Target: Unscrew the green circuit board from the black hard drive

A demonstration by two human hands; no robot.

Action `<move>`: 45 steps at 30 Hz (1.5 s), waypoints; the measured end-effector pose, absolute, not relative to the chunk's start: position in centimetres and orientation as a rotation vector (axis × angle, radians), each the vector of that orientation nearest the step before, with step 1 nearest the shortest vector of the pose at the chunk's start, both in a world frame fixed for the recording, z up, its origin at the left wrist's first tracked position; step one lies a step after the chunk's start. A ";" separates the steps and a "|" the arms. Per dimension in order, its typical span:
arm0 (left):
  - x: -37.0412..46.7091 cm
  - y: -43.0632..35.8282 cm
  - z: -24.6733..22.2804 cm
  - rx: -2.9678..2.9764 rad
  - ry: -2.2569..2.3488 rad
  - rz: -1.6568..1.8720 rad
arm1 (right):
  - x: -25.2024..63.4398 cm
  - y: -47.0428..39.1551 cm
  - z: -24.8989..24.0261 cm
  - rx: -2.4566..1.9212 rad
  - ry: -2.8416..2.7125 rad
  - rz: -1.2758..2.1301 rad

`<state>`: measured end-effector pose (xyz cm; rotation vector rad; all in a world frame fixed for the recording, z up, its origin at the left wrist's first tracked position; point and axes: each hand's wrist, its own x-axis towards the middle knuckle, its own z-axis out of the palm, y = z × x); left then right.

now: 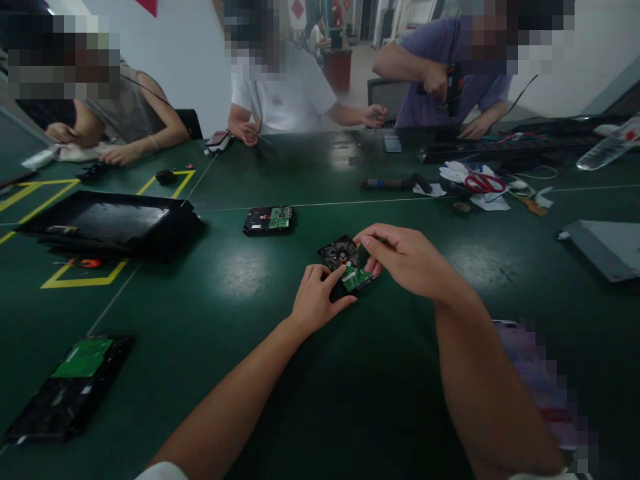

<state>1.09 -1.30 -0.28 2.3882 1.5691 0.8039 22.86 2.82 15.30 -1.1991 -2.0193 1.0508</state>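
Note:
An opened hard drive [354,279] lies on the green table in front of me, its green circuit board and a round dark part facing up. My left hand [316,299] rests at its near left side, fingers apart, with the index fingertip touching the board and the thumb stretched along the near edge. Over the drive's right side, my right hand [400,257] is closed in a pinch, fingers pointing down. A small dark piece shows between those fingers, too unclear to name. Both hands partly cover the drive.
A second hard drive [269,220] lies beyond my left hand, another [70,387] at the near left. A black tray [115,220] stands left, a grey panel [605,250] right. Red-handled scissors [485,183] lie among white scraps. Across sit several people, one holding a power drill [454,90].

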 end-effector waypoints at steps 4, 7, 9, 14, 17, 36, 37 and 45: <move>1.0 -1.3 -0.5 2.420 1.565 0.814 | 23.4 3.0 15.5 -1.231 -2.020 1.023; 1.1 -1.3 -0.5 2.459 1.553 0.794 | 23.9 3.1 15.6 -1.241 -2.062 0.879; 1.1 -1.3 -0.5 2.473 1.549 0.785 | 24.0 3.1 15.6 -1.250 -2.075 0.810; 1.1 -1.4 -0.6 2.476 1.549 0.804 | 23.9 2.8 15.8 -1.272 -2.093 0.781; 1.1 -1.3 -0.7 2.480 1.526 0.834 | 23.7 2.6 16.0 -1.277 -2.109 0.794; 1.2 -1.5 -0.8 2.393 1.472 0.883 | 23.4 2.8 15.3 -1.152 -2.021 1.165; 1.2 -1.5 -0.8 2.397 1.471 0.884 | 23.5 2.9 15.2 -1.133 -2.008 1.197; 1.1 -1.6 -0.9 2.393 1.482 0.860 | 23.8 3.3 15.1 -1.229 -2.028 0.895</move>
